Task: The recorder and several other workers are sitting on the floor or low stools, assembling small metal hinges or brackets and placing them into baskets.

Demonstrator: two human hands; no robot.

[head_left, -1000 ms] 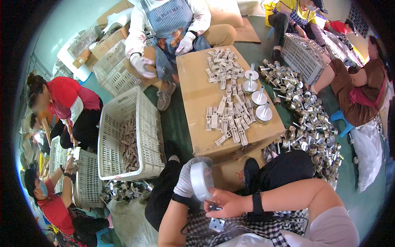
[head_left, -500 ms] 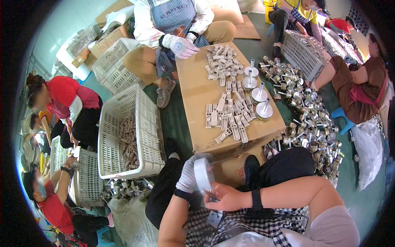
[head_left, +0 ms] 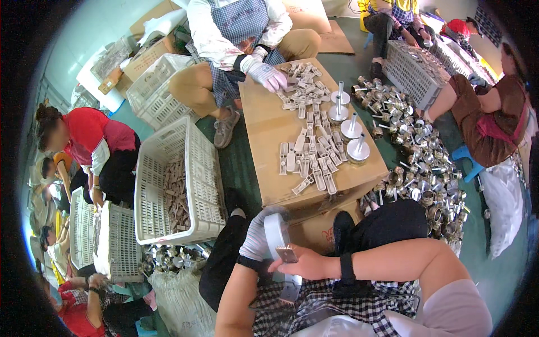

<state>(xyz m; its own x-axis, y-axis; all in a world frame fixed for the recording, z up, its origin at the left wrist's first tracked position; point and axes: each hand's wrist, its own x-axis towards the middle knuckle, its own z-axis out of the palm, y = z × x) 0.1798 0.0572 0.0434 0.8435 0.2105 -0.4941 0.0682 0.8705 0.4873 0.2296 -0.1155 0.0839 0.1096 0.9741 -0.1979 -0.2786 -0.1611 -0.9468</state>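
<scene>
Your gloved left hand (head_left: 257,238) wraps around a round metal disc (head_left: 275,238) held on edge over your lap, while your bare right hand (head_left: 303,263) pinches a small flat metal clip (head_left: 287,254) against its rim — both well short of the cardboard bench (head_left: 269,140). The grip on the clip looks light, so I judge it could slip and drop into your lap. If the disc tilts, the clip may seat crooked.

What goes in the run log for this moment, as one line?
left hand: gloved, holds round silver metal disc | right hand: bare, pinches small flat metal clip at disc
</scene>
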